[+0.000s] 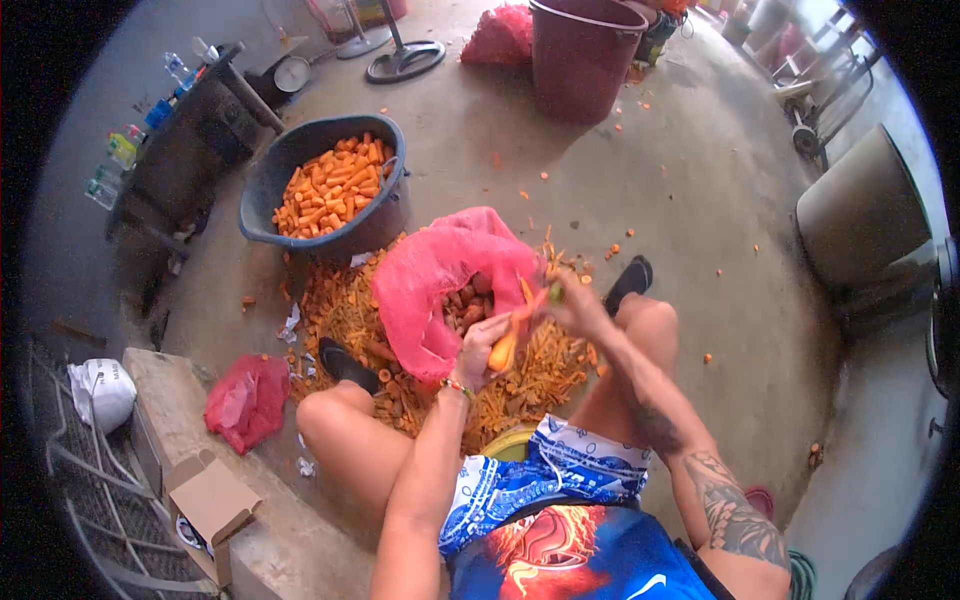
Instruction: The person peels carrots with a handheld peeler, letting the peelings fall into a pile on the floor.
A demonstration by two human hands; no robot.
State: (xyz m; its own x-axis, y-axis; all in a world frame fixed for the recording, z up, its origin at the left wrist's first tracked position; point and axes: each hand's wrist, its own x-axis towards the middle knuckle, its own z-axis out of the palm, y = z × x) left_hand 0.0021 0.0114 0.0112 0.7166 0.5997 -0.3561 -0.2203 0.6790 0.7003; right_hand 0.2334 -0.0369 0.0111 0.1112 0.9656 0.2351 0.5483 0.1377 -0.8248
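Note:
My left hand (482, 348) is closed around a partly peeled carrot (504, 352), which points up and to the right. Close to the carrot's far end, my right hand (578, 303) grips a small peeler (555, 293) with a bit of green on it; motion blurs its shape. Beneath both hands stands a pink mesh sack (420, 290) with its rim rolled down, holding unpeeled carrots (465, 305). Orange peelings (345, 300) lie heaped on the floor around the sack and between my feet.
A dark tub (385, 215) of peeled carrots (335, 185) stands beyond the sack at left. Farther back is a maroon bin (585, 60) beside another pink sack (498, 35). At left lie a crumpled pink bag (247, 402) and a cardboard box (212, 497). A grey drum (862, 215) stands right.

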